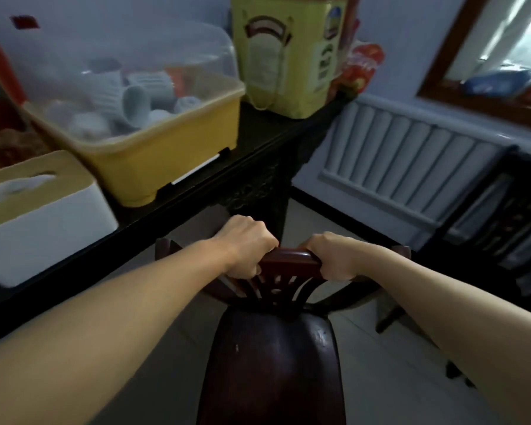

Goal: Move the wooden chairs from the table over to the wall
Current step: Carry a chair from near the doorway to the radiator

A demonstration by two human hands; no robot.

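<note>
A dark reddish wooden chair (273, 360) stands directly below me, its seat toward me and its carved back rail away from me. My left hand (247, 246) is shut on the left end of the top rail (288, 260). My right hand (334, 256) is shut on the right end of the same rail. The chair's back faces the corner of a black table (258, 148), close to the table's leg. A pale wall (411, 41) with a white radiator (411, 167) lies ahead on the right.
On the table sit a yellow dish bin (154, 157) with a clear lid, a white tissue box (37, 222) and a yellow-green bag (288, 53). A dark rack (503, 222) stands at the right by the radiator. Pale tiled floor (396, 378) surrounds the chair.
</note>
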